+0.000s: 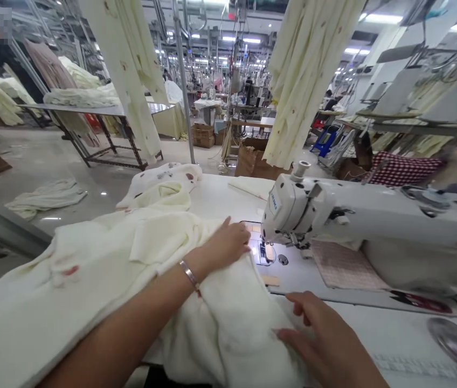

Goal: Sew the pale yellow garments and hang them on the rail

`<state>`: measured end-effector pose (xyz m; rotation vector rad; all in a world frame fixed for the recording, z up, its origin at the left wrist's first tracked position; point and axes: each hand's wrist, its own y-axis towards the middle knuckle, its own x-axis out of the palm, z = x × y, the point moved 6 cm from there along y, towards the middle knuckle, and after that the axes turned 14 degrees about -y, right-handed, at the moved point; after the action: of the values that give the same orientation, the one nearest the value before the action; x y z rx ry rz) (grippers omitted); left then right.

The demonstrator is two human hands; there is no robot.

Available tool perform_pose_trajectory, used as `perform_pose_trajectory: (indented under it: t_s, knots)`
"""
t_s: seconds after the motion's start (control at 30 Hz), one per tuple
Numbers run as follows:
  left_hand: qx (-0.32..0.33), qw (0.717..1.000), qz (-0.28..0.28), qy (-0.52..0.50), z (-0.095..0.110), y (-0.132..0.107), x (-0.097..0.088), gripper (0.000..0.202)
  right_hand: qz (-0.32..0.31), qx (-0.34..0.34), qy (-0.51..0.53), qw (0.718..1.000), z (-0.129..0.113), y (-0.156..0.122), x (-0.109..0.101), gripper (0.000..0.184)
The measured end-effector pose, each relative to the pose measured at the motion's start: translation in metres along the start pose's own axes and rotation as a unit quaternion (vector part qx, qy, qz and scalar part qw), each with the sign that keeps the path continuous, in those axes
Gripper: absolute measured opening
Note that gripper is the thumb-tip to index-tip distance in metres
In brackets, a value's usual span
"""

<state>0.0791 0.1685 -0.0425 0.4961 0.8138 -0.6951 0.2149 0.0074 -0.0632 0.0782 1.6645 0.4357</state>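
Note:
My left hand [230,243], with a silver bracelet at the wrist, is closed on the edge of a cream fabric piece [228,291] just left of the presser foot [264,252]. Its fingertips are partly hidden. My right hand [319,331] is nearer to me, beside the fabric's right edge, thumb and forefinger apart; the thumb tip is at the cloth. The white sewing machine [293,207] stands over the plate, and its lamp lights the needle area. The cream cloth spreads in folds across the left of the table and hangs over the front.
Red-handled scissors [422,302] and a pinkish cloth pad [345,264] lie under the machine arm. Printed cream fabric strips [313,70] hang ahead. A cloth heap [46,196] lies on the floor at left, near a table [103,109] stacked with garments.

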Motion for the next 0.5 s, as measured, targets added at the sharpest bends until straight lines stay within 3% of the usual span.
perform_pose_trajectory:
  t_s: [0.07,0.1,0.23,0.33,0.37,0.43,0.5]
  knots:
    - [-0.004,1.0,-0.005,-0.03,0.001,-0.007,-0.013,0.017,-0.003,-0.006,-0.016,1.0,-0.004,-0.003,0.009,0.051]
    - [-0.006,0.998,-0.005,-0.06,0.006,-0.016,-0.02,0.021,-0.004,-0.009,-0.018,1.0,-0.004,-0.006,0.013,0.051]
    - [0.02,0.988,-0.021,-0.154,0.043,-0.075,-0.037,0.02,0.033,-0.027,-0.022,0.999,0.002,-0.015,0.004,0.014]
    - [0.004,0.996,-0.077,-0.033,0.064,-0.12,-0.019,0.02,0.047,-0.061,0.017,0.997,0.004,-0.02,-0.017,0.014]
    - [-0.026,0.993,-0.105,-0.045,0.065,-0.131,-0.009,0.021,0.027,-0.074,0.061,0.995,0.003,-0.021,-0.022,0.014]
    - [-0.091,0.973,-0.128,-0.167,0.061,-0.14,0.003,0.02,-0.044,-0.058,0.183,0.98,0.001,-0.022,-0.022,0.013]
    - [-0.15,0.93,-0.069,-0.329,0.051,-0.134,-0.002,0.021,-0.097,0.012,0.305,0.947,0.001,-0.025,-0.015,0.016]
